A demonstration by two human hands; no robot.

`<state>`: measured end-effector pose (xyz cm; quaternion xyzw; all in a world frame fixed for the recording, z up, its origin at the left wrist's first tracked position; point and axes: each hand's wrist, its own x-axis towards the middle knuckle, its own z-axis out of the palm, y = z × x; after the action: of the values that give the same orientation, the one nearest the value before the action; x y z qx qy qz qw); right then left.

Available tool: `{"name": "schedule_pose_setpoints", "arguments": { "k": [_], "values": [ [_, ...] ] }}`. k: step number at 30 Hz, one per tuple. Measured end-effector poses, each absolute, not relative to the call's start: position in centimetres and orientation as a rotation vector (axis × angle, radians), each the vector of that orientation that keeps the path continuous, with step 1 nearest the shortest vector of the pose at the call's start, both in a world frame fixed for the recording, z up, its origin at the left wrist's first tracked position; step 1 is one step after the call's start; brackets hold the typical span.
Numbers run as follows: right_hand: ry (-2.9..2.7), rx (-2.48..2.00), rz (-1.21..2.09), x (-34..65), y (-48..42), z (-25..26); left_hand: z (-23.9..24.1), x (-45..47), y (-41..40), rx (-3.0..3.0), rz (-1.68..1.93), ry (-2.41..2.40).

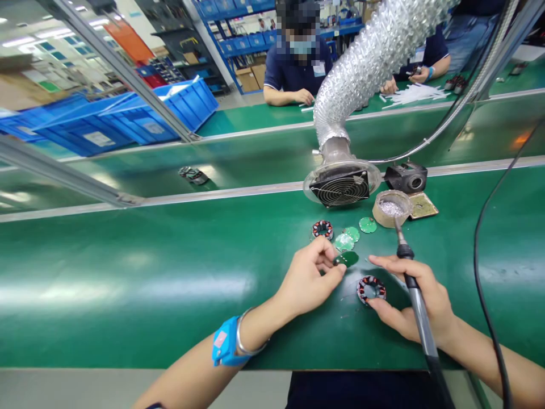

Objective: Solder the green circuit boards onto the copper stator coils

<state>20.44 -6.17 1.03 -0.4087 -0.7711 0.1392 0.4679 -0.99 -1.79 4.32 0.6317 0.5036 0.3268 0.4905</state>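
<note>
My left hand [310, 275] pinches a small round green circuit board [349, 259] between thumb and fingers. A soldering iron [418, 304] is held in my right hand [430, 295], slanting across the fingers with its tip up by the solder pot. That hand's index finger is stretched out, and its thumb reaches the edge of a ring-shaped motor stator [377, 282] with copper windings, lying on the bench. A second stator [322, 229] sits beyond my left hand. Near it lie several loose round green boards [367, 225], some overlapping.
The round solder pot [385, 215] stands beside a small square tray [423, 205] and an iron holder [406, 177]. A fume extractor [343, 187] on a silver duct hangs over the bench. The iron's black cable [481, 272] runs down the right. Co-workers sit opposite; blue bins [170, 113] stand left.
</note>
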Motion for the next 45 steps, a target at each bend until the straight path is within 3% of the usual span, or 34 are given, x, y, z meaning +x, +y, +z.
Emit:
{"name": "schedule_pose_setpoints", "arguments": {
  "k": [7,12,18,26,33,37,40,45],
  "values": [
    [-1.798,-0.946,0.118,18.3,-6.9,2.3,7.0,1.9,-3.4,1.001,0.65,0.855],
    [-2.056,-0.908,0.194,18.9,-6.5,3.8,6.7,1.8,-3.0,1.115,0.662,0.876],
    [-1.898,-1.047,0.057,19.7,-6.2,4.3,5.5,2.4,-3.0,1.085,0.838,0.962],
    [-2.385,-0.992,0.551,23.2,-5.1,4.9,3.0,-2.2,-1.1,1.953,0.597,0.975],
    [-2.507,-0.961,0.714,22.0,-4.4,5.5,1.1,-2.0,-0.6,1.949,0.745,0.628],
    [-2.514,-0.924,0.804,21.4,-4.1,5.8,1.6,-0.8,-0.9,1.792,0.733,0.664],
    [-2.468,-0.901,0.802,21.7,-4.3,5.4,2.2,-0.1,-1.1,1.69,0.651,0.768],
    [-2.2,-0.944,0.532,21.6,-5.5,4.4,3.1,0.7,-1.4,1.625,0.573,0.867]
  ]
}}
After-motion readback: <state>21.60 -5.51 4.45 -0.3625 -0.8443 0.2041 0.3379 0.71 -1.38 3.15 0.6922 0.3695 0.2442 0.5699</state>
